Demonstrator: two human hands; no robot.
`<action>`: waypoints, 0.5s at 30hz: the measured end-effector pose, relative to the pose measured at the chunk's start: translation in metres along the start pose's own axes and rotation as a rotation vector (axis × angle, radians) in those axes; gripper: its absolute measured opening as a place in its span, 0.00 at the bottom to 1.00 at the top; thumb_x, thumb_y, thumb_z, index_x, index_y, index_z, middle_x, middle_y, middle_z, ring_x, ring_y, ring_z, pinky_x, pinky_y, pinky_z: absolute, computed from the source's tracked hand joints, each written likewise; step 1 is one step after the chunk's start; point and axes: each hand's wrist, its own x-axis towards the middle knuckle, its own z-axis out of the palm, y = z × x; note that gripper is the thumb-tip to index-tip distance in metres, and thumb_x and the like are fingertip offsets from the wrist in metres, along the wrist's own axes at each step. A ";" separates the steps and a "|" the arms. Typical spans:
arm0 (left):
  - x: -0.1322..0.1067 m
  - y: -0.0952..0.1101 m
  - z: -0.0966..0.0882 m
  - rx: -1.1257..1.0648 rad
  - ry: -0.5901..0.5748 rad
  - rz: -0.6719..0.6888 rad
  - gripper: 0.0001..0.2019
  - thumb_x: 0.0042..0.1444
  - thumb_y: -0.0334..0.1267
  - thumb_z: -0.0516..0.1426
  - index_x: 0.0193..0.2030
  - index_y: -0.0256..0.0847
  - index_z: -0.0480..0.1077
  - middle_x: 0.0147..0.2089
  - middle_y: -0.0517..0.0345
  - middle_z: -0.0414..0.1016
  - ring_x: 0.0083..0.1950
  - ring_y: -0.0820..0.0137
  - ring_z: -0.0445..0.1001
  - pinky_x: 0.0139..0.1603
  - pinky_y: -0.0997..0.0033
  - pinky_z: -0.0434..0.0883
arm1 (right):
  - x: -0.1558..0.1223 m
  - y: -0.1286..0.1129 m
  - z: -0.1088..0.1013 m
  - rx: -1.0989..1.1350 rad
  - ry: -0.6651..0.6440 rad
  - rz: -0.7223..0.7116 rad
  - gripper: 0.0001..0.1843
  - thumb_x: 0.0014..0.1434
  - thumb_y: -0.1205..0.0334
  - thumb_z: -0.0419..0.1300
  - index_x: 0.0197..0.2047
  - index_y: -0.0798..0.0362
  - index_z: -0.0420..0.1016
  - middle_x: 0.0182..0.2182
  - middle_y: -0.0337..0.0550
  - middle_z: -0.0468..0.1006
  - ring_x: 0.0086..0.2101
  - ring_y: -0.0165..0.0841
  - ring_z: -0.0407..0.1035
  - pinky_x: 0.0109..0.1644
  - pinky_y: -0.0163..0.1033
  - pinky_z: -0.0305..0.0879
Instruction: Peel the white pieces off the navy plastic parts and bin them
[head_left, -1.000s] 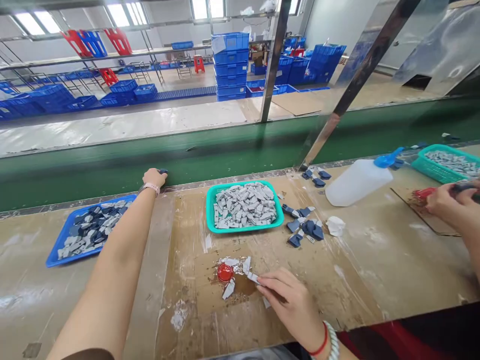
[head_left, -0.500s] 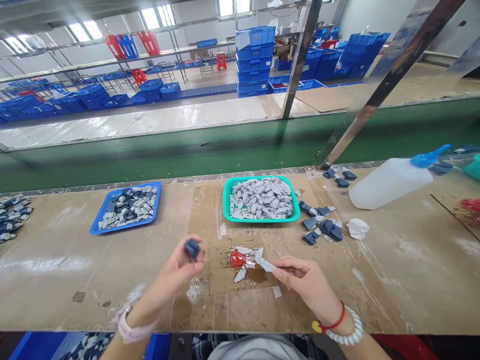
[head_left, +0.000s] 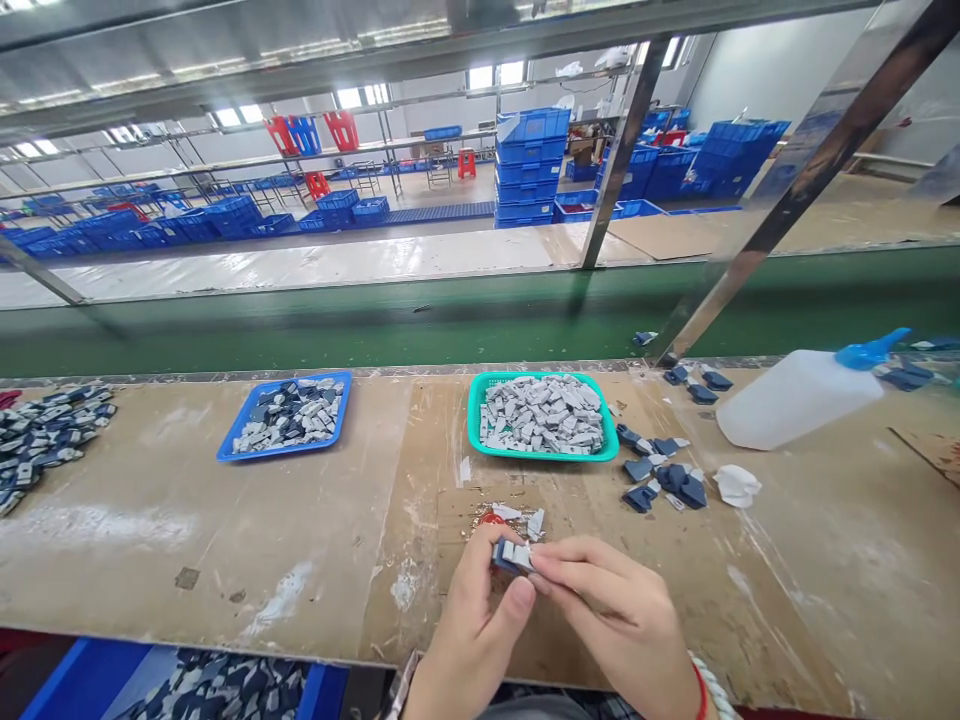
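Observation:
My left hand [head_left: 472, 620] and my right hand [head_left: 607, 610] meet just above the table's front edge, pinching a small dark blue piece [head_left: 514, 556] with a pale grey strip along its face. Its underside is hidden by my fingers. Behind my hands lies a brown cardboard sheet [head_left: 480, 510] with several pale grey shards on it. A red round lid [head_left: 491, 518] sits there too, mostly hidden by the shards and my hands.
A teal basket [head_left: 544, 457] of grey pieces and a blue tray [head_left: 285, 448] stand on the table. Farther right are dark blue pieces [head_left: 667, 480], white crumpled paper [head_left: 736, 486] and a plastic bottle [head_left: 799, 400]. A green conveyor belt [head_left: 375, 325] runs behind.
My hands have come together; the dark blue piece from my left hand and the pale strip from my right are now pressed together. The view has shifted, moving the table contents right.

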 end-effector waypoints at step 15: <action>-0.007 -0.017 -0.019 0.224 0.337 0.044 0.14 0.62 0.50 0.46 0.31 0.44 0.63 0.28 0.58 0.65 0.30 0.65 0.64 0.32 0.66 0.62 | -0.015 -0.008 0.000 -0.179 -0.278 -0.096 0.14 0.62 0.70 0.53 0.46 0.52 0.75 0.42 0.49 0.75 0.34 0.30 0.72 0.37 0.33 0.74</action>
